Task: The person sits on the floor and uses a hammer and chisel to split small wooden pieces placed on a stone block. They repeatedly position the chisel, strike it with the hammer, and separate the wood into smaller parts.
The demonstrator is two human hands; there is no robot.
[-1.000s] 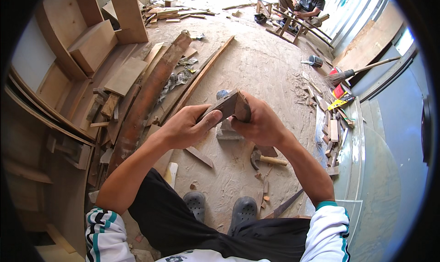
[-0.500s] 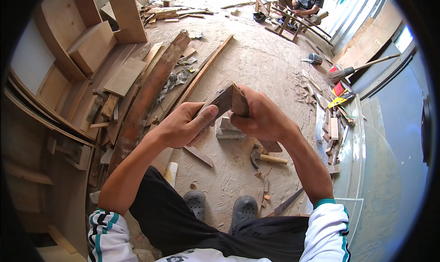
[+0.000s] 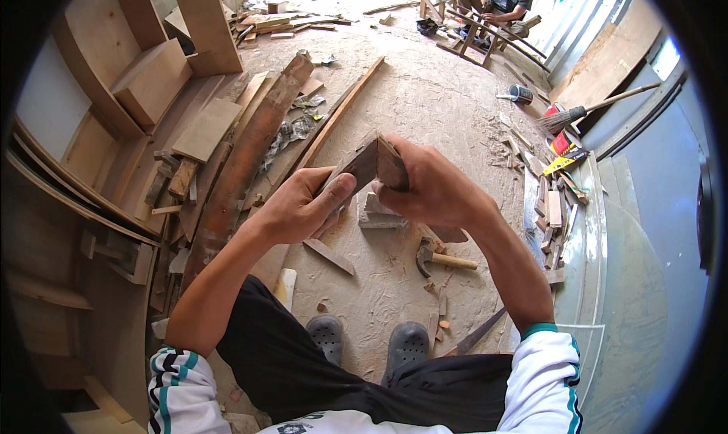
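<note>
My left hand is closed round a dark wooden piece, its thumb lying along the near face. In my right hand is a second dark wooden piece, whose lower end shows below the palm. The two pieces meet at their upper ends in a corner, held up over the floor. Whether they are fastened or only pressed together, I cannot tell. Under my hands sit a pale grey block and a claw hammer with a wooden handle. A short wooden strip lies to their left.
Wooden cabinet parts and a long brown board fill the left. To the right are wood offcuts, a broom, a can and a glass sheet. A saw blade lies near my right knee. Another person sits far off.
The joined wooden pieces have turned slightly in my hands, and their corner has shifted a little left and up. Both hands keep their hold.
</note>
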